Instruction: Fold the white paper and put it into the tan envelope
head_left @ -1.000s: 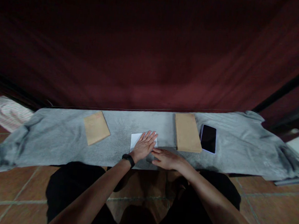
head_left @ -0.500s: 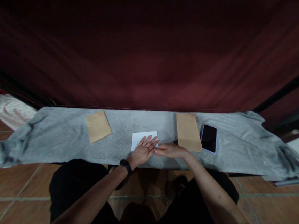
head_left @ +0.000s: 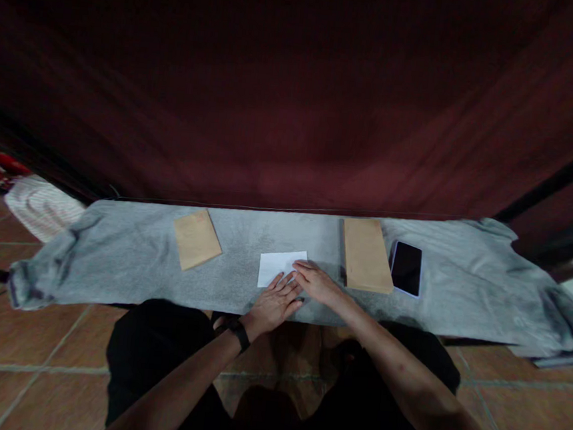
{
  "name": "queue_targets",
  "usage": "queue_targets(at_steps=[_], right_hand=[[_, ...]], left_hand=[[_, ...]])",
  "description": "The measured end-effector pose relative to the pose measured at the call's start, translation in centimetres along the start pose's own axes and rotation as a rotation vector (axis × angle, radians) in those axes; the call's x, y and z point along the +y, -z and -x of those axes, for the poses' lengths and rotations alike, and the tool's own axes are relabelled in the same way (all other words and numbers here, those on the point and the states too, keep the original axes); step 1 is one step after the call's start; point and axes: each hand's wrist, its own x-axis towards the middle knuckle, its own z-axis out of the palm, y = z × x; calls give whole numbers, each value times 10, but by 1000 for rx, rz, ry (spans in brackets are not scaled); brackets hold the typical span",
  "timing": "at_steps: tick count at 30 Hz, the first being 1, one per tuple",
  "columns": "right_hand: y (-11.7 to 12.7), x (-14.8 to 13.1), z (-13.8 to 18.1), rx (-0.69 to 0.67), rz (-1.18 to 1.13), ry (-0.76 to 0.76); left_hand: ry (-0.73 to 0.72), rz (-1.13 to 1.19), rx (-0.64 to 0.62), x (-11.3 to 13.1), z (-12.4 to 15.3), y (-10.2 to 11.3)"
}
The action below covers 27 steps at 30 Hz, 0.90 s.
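Note:
A folded white paper (head_left: pixel 278 266) lies on the grey cloth (head_left: pixel 126 261) covering a narrow bench in front of me. My left hand (head_left: pixel 273 305), with a black band on its wrist, lies flat with spread fingers at the paper's near edge, its fingertips just reaching the paper. Fingers of my right hand (head_left: pixel 317 282) rest on the paper's right near corner. Neither hand grips anything.
A small brown envelope (head_left: pixel 197 238) lies left of the paper. A longer brown envelope stack (head_left: pixel 366 263) lies to the right, with a dark-screened phone (head_left: pixel 406 268) beside it. A dark red curtain hangs behind. Tiled floor lies below, with striped fabric (head_left: pixel 41 205) at far left.
My left hand slid back off the paper toward me, uncovering most of it. My right hand moved forward onto the paper's right corner.

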Motion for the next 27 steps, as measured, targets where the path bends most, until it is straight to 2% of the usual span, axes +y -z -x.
queue_targets(at_steps=[3, 6, 15, 27], right_hand=[[-14, 2, 1, -21, 95, 54], [-20, 4, 1, -60, 170, 39], [-21, 7, -3, -81, 219, 7], [-23, 7, 0, -35, 296, -21]], left_hand=[[-5, -9, 34, 3, 6, -1], [1, -1, 38, 4, 10, -2], [20, 20, 44, 7, 16, 0], [109, 51, 59, 6, 36, 4]])
